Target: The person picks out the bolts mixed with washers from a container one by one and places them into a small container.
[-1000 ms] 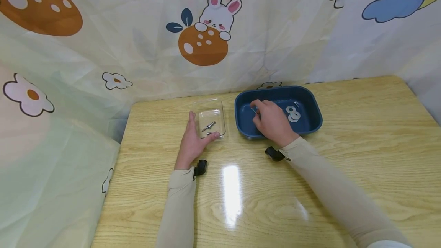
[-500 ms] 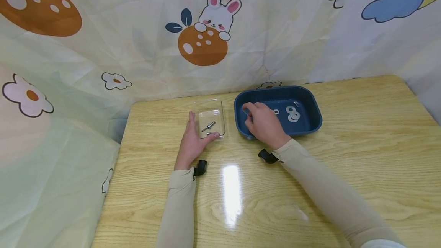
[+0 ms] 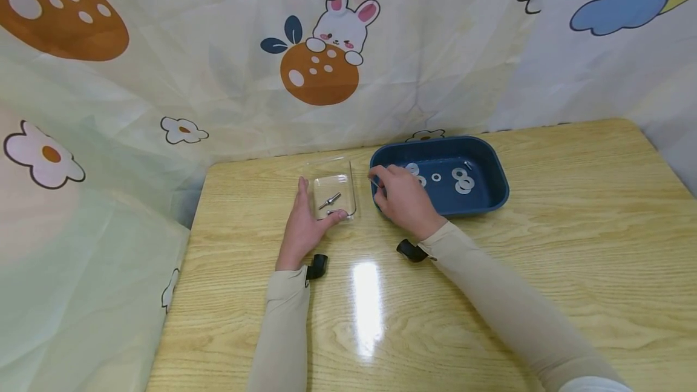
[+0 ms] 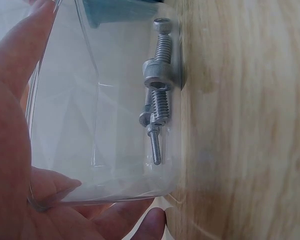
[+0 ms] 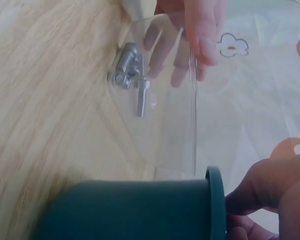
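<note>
My left hand holds a clear plastic box at its near left corner, thumb over the near rim and fingers along the side. Inside the box lie several metal socket-head bolts, some overlapping. My right hand is over the left end of a dark blue bin, thumb and index finger pinching a small thin, light-coloured piece; I cannot tell its kind. Flat washers lie in the bin, several in all, partly covered by the hand. The right wrist view shows the hand behind the bin's rim.
A small metal piece lies near the bin's right end. Box and bin stand side by side with a narrow gap on the wooden table. A printed cloth hangs just behind the table's back edge.
My right hand has moved left across the bin toward the clear box with the small piece in its fingers, uncovering more washers. The left hand has stayed in place.
</note>
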A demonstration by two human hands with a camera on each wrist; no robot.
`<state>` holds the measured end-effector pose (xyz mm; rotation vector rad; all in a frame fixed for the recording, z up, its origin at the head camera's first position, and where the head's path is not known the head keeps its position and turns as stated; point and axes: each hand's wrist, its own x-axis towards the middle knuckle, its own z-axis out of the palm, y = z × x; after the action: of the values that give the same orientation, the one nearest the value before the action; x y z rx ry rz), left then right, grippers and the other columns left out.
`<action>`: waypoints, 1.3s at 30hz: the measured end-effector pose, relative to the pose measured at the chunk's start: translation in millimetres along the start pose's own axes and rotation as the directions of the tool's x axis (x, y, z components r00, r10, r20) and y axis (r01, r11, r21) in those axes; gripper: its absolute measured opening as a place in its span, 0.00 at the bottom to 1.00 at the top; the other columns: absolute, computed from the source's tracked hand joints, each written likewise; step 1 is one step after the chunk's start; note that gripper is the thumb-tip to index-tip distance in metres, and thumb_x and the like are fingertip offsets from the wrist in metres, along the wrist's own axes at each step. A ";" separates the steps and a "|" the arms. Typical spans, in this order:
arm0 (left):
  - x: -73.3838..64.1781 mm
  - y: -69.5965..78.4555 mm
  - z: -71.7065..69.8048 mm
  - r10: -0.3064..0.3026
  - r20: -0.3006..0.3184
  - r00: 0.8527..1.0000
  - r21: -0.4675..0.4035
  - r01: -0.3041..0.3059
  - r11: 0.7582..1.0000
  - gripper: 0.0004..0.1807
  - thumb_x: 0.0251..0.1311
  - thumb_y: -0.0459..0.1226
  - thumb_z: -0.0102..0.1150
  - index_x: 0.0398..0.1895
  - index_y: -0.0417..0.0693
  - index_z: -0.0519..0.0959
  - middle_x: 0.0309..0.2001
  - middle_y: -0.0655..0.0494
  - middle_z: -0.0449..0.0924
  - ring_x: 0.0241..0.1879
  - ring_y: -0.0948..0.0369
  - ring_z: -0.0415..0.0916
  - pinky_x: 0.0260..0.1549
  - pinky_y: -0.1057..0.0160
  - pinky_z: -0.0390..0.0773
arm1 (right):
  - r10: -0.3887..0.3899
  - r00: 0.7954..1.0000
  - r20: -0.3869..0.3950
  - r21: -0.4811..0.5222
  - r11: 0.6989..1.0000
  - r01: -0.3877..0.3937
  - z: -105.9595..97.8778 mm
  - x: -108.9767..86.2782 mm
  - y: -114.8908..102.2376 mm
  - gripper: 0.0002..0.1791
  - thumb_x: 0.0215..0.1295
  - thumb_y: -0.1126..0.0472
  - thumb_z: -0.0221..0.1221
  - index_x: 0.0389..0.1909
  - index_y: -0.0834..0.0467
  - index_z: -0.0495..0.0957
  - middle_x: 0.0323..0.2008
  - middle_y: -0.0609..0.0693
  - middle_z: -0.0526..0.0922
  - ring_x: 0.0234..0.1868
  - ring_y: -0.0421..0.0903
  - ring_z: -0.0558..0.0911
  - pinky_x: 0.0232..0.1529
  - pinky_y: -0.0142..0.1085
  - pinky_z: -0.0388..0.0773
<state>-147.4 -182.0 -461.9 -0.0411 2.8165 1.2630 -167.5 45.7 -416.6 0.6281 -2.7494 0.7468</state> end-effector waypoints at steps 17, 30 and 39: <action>-1.3 -1.7 1.4 0.003 -0.012 1.000 -0.009 -0.003 1.000 0.66 0.41 0.62 0.66 0.73 0.56 0.30 0.73 0.60 0.38 0.71 0.55 0.39 0.65 0.48 0.50 | -0.030 0.999 0.024 0.018 0.999 0.029 11.2 6.1 -14.1 0.15 0.57 0.66 0.57 0.47 0.54 0.76 0.29 0.47 0.75 0.29 0.43 0.71 0.28 0.33 0.70; -1.0 -1.0 0.6 -0.009 -0.007 1.000 -0.006 0.009 1.000 0.67 0.40 0.65 0.64 0.73 0.59 0.29 0.73 0.59 0.37 0.71 0.54 0.39 0.65 0.48 0.50 | -0.083 0.996 0.012 0.060 0.995 0.083 17.7 11.0 -18.5 0.15 0.58 0.66 0.57 0.47 0.55 0.76 0.32 0.48 0.77 0.31 0.43 0.72 0.30 0.34 0.71; 0.6 -0.9 -0.1 -0.007 0.002 1.000 0.011 0.006 1.000 0.67 0.41 0.65 0.63 0.73 0.58 0.28 0.73 0.59 0.36 0.71 0.53 0.38 0.65 0.47 0.50 | -0.080 0.996 0.040 0.083 0.994 0.076 20.2 16.2 -24.6 0.15 0.58 0.66 0.59 0.47 0.53 0.76 0.32 0.47 0.77 0.31 0.42 0.73 0.31 0.34 0.72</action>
<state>-148.0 -182.6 -462.5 -0.0482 2.8188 1.2453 -172.7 10.3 -418.0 0.7722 -2.7269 0.8399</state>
